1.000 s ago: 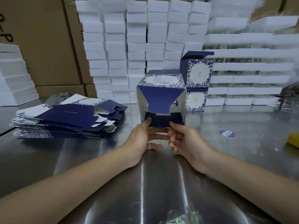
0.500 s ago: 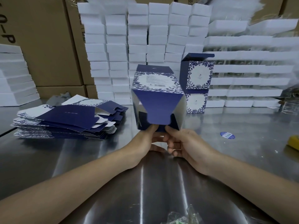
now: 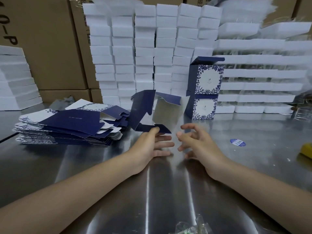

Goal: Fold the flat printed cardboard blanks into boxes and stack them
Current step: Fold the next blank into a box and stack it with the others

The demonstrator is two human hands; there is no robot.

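Steel surface (image 3: 101,166) before us: two folded boxes (image 3: 208,80) stand stacked at the back, and a thick pile of flat blanks (image 3: 72,125) lies on our left. Between them our left grip (image 3: 152,146) pinches a flap (image 3: 162,129) of a half-formed box (image 3: 166,112); our right grip (image 3: 197,146) hovers beside, fingers apart, empty. Most work remains, we judge.

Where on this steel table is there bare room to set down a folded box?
The table is bare between the two stacked boxes, the blue sticker and the right hand. Crowded: the blank pile at left, the half-folded box centre, white blocks behind.
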